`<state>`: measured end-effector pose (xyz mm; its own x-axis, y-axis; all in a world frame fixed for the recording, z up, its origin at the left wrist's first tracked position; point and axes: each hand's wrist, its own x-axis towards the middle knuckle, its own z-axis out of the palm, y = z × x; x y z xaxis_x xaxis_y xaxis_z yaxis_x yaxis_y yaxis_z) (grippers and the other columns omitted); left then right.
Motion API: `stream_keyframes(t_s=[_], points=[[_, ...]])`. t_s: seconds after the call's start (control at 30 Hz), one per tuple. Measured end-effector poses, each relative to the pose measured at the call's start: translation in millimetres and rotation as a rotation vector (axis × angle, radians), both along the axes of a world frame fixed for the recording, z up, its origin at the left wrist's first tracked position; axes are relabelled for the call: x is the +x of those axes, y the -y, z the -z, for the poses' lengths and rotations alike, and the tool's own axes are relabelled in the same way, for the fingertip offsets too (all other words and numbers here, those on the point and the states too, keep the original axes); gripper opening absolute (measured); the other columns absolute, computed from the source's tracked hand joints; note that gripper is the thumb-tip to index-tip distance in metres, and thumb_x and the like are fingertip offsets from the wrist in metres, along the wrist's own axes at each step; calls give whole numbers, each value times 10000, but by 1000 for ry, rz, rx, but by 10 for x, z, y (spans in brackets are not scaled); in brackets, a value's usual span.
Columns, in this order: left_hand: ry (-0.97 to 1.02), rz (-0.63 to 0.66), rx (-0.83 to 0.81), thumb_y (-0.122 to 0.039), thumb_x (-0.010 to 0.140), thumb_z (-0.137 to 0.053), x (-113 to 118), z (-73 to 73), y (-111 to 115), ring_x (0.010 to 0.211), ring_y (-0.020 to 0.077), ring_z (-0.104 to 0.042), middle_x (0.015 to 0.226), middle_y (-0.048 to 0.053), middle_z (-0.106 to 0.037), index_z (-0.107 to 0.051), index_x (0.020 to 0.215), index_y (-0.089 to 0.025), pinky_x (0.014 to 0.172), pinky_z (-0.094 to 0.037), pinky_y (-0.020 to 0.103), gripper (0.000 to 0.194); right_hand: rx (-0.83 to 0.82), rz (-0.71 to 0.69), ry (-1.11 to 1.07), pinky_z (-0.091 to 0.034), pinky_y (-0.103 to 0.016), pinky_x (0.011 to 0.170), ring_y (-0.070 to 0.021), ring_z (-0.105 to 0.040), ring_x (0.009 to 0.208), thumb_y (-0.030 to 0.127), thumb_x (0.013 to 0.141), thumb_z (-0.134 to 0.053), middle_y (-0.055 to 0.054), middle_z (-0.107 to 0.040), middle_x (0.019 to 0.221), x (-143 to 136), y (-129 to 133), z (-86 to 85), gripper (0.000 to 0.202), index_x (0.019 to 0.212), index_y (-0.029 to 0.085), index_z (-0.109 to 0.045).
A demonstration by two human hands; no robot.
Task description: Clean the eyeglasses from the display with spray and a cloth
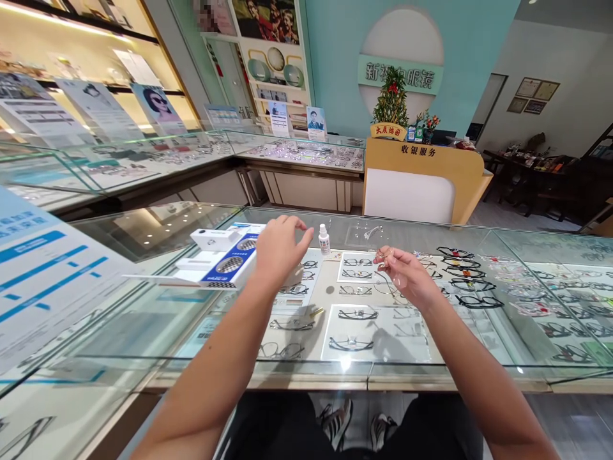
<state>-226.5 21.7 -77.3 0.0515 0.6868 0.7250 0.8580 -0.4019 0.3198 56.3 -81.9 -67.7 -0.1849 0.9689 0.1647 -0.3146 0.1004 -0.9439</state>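
Observation:
My left hand hovers over the glass counter beside a blue and white box, thumb and fingers apart, with nothing seen between them. A small white bottle stands upright just right of it. Farther right, my right hand pinches a pair of thin-framed glasses by the fingertips above the counter; part of them is hidden by the fingers. Under the glass lie rows of eyeglasses. A small clear item with a white piece rests on the glass behind the bottle.
The glass counter's front edge runs across in front of me. A printed sheet leans in at the left. Dark-framed glasses lie in the case at right. A yellow cashier desk stands beyond the counter.

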Motion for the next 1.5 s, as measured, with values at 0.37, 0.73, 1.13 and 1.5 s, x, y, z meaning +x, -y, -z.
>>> stream_keyframes(t_s=[0.37, 0.73, 1.13, 1.5], points=[[-88, 606, 417, -554, 925, -787, 601, 58, 502, 1300, 352, -666, 1435, 174, -742, -519, 1578, -210, 1104, -503, 507, 785, 67, -200, 256, -476, -395, 987, -199, -636, 918, 669, 822, -865, -27, -709, 894, 131, -72, 17, 476, 791, 223, -702], [-48, 658, 230, -592, 866, -858, 595, 85, 448, 1121, 326, -763, 1194, 133, -844, -750, 1310, -226, 982, -532, 457, 585, 112, -350, 383, -491, -366, 896, -185, -631, 876, 658, 878, -820, -15, -702, 867, 213, -74, -80, 454, 823, 220, -712], [62, 706, 441, -603, 830, -904, 673, -708, 392, 1088, 280, -798, 1162, 115, -838, -767, 1209, -212, 1022, -634, 432, 561, 401, -268, 597, -557, -407, 948, -185, -698, 956, 722, 945, -670, -21, -758, 948, 367, -163, -925, 493, 880, 237, -733], [417, 388, 599, -571, 810, -934, 818, -1253, 626, 942, 236, -748, 999, 37, -787, -711, 1069, -236, 860, -610, 391, 479, 891, 617, 892, -510, -506, 1149, -297, -655, 1297, 573, 930, -798, -93, -712, 1367, 297, 305, -1348, 553, 1381, 301, -629]])
